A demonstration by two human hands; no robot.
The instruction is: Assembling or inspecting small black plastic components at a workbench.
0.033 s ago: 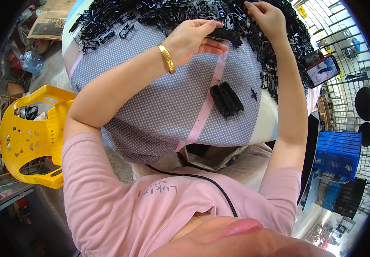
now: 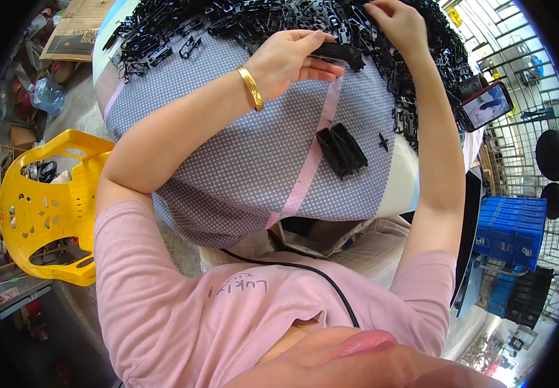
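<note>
My left hand (image 2: 290,59) is closed on a long black plastic part (image 2: 343,54), held above the cloth-covered table (image 2: 253,149), with the thumb on top and the fingers beneath. Further right and higher, my right hand (image 2: 401,27) reaches to the heap of small black plastic parts (image 2: 292,19). Its thumb and fingers are pinched together, and what lies between them I cannot make out. Two long black plastic pieces (image 2: 342,150) lie side by side on the dotted cloth below my hands. A small cross-shaped black part (image 2: 383,141) rests to their right.
A phone (image 2: 487,107) with a lit screen stands at the table's right edge. On the left is a yellow plastic chair (image 2: 46,207), with a clear blue bottle (image 2: 48,96) and a cardboard box (image 2: 77,32) beyond. Blue crates (image 2: 511,231) are stacked at the right.
My right hand has shifted slightly left and up over the heap. The left hand keeps its hold on the black part. The picture on the phone has changed.
</note>
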